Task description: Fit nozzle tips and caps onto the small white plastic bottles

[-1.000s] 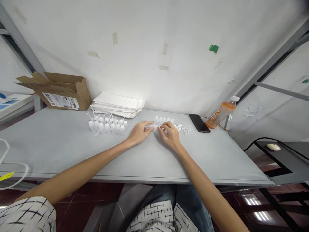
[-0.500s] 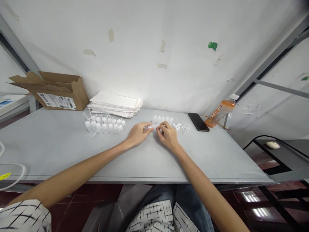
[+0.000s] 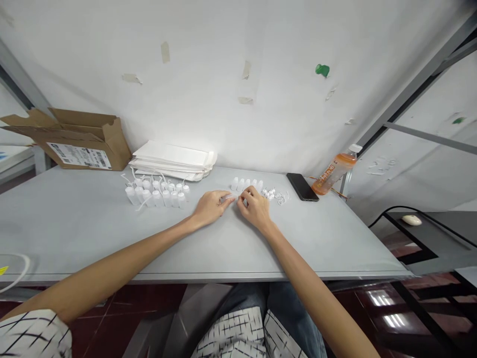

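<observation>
My left hand (image 3: 209,206) is closed around a small translucent plastic bottle (image 3: 229,196), held sideways and mostly hidden by the fingers. Just to its right, my right hand (image 3: 255,206) has its fingertips pinched together near the bottle's end. What they hold, if anything, is too small to make out. Behind the right hand stands a row of small translucent bottles (image 3: 241,184) without tubes. Small white caps with thin tips (image 3: 269,193) and a little pile of thin clear tubing (image 3: 282,198) lie to the right. On the left stand several capped bottles (image 3: 157,198) with bent tubes.
White flat cartons (image 3: 169,158) are stacked against the wall beside an open cardboard box (image 3: 84,141). At the right lie a black phone (image 3: 302,187) and a tilted bottle of orange drink (image 3: 335,171). The grey table's front edge (image 3: 223,277) runs near my lap.
The view has turned slightly right, so things sit further left. My right fingertips have drawn a little apart from the left hand and the bottle in it.
</observation>
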{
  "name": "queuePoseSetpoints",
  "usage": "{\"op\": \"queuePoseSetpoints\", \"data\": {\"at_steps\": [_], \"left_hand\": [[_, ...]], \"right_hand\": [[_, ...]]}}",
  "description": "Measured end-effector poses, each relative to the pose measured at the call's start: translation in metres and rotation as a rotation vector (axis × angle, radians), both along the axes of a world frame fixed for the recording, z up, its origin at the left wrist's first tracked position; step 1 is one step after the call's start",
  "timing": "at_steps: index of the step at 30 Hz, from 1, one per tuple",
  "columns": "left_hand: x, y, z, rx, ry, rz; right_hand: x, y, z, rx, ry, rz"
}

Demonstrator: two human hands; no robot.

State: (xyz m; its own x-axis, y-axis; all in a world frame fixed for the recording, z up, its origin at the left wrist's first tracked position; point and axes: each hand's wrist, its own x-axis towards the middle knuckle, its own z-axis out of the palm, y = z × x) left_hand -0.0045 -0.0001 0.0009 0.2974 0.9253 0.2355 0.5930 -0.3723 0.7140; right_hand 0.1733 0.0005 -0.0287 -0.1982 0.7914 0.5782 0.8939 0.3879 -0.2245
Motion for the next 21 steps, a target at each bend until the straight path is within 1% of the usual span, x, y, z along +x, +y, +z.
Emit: {"op": "queuePoseSetpoints", "data": {"at_steps": [9,21], "left_hand": [[0.0014,-0.0016,-0.0002,0.021,-0.026,-0.018],[0.0014,0.0029,-0.0088,0.038,-0.068,-0.009]], "right_hand": [[-0.0013,0.001,0.0004,0.014,0.0,-0.043],[-0.0022,0.0038,0.0017,-0.066,0.037,-0.074]]}}
